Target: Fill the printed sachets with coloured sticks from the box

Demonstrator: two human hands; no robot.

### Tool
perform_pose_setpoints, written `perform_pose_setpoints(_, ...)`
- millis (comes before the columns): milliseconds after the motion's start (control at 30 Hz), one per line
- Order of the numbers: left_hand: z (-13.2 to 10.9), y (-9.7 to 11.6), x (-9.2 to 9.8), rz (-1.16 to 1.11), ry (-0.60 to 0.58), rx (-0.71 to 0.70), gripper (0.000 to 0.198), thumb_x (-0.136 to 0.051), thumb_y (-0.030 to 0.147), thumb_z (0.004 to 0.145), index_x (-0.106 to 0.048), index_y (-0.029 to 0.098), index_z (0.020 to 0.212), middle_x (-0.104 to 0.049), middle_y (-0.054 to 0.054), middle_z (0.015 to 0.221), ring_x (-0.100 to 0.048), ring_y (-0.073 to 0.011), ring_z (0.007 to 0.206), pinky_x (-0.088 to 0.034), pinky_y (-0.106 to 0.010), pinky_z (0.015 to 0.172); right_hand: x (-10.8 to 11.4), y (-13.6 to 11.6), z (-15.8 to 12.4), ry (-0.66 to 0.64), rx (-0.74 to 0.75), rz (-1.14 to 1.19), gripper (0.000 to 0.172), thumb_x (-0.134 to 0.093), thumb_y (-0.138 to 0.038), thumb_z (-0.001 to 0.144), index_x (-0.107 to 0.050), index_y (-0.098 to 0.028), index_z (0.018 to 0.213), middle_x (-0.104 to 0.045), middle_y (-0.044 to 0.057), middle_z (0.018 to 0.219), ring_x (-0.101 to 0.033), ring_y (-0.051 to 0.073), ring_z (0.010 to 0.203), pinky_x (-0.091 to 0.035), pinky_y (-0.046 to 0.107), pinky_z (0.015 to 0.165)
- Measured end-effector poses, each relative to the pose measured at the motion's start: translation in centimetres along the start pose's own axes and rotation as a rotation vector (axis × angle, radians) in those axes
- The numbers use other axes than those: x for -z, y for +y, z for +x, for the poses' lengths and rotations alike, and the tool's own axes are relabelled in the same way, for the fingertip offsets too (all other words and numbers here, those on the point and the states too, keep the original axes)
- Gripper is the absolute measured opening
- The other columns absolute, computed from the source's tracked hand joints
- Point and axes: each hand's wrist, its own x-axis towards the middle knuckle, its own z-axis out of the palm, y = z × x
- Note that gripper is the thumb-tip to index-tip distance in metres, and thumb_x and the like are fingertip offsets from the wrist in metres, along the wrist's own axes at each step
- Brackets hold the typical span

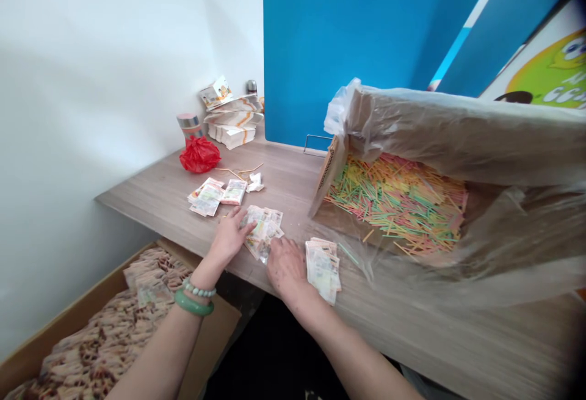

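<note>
My left hand (231, 233) rests at the left side of a loose pile of small printed packets (260, 224), its thumb and fingers apart on them. Over the pile's right edge, my right hand (286, 261) has its fingers curled down on a packet; the fingertips are partly hidden. Another fanned stack of packets (323, 265) lies just right of this hand. Beyond my left hand are a neat bundle of packets (234, 192) and a looser group of packets (207, 197).
A plastic-lined carton (332, 165) of short coloured sticks (403, 198) stands at right. Lower left, a large box (201, 339) holds many packets. A red plastic bag (199, 154), a tin (188, 124), stacked folded cartons (233, 128) and crumpled white paper (255, 182) sit farther back.
</note>
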Motion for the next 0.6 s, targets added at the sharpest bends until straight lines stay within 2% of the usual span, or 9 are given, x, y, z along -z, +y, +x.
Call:
perform_pose_setpoints(133,0.9,1.7,-0.3,0.07,-0.169,-0.029,0.041,-0.054,0.033,0.09,-0.059,0.012,0.125,-0.057,-0.021,0.137,-0.054,-0.0334,0.128,-0.042,-0.049,0.108,0.7,-0.6,0.0,-0.042,0.069,-0.03,0.03,-0.044,-0.011,0.089,-0.068,-0.016,0.107,-0.069,0.014,0.112,-0.055,0.029,0.115,-0.039,0.04,0.092)
perform_pose_setpoints(267,1.4,0.8,-0.7,0.039,-0.192,-0.107,0.041,-0.047,0.02,0.089,-0.058,0.014,0.128,-0.056,-0.018,0.141,-0.048,-0.0298,0.135,-0.036,-0.049,0.113,0.4,-0.8,0.9,-0.001,0.079,-0.045,0.033,-0.044,-0.01,0.088,-0.066,-0.013,0.112,-0.065,0.016,0.12,-0.054,0.03,0.115,-0.039,0.041,0.093)
perform_pose_setpoints(433,0.7,-1.1,-0.6,-0.146,-0.21,-0.077,0.057,-0.044,0.038,0.093,-0.045,0.014,0.145,-0.047,-0.018,0.151,-0.04,-0.0288,0.143,-0.031,-0.048,0.117,1.0,0.1,2.2,0.011,0.114,-0.047,0.032,-0.044,-0.011,0.087,-0.069,-0.015,0.106,-0.068,0.013,0.117,-0.057,0.028,0.11,-0.041,0.039,0.092)
perform_pose_setpoints(533,-0.5,-0.5,-0.3,-0.069,-0.238,-0.08,0.075,-0.057,0.049,0.087,-0.035,0.018,0.152,-0.033,-0.02,0.159,-0.026,-0.0339,0.149,-0.019,-0.057,0.119,2.3,0.8,4.4,0.051,0.085,0.051,0.029,-0.043,-0.016,0.09,-0.07,-0.016,0.103,-0.071,0.013,0.112,-0.06,0.027,0.108,-0.041,0.036,0.092)
perform_pose_setpoints(600,-1.3,0.3,-0.3,0.052,-0.274,-0.088,0.088,-0.068,0.049,0.079,-0.031,0.021,0.154,-0.023,-0.021,0.162,-0.014,-0.0373,0.152,-0.011,-0.064,0.117,3.1,1.3,6.7,0.0,0.077,0.169,0.027,-0.046,-0.019,0.089,-0.07,-0.017,0.1,-0.072,0.011,0.109,-0.062,0.024,0.102,-0.043,0.031,0.087)
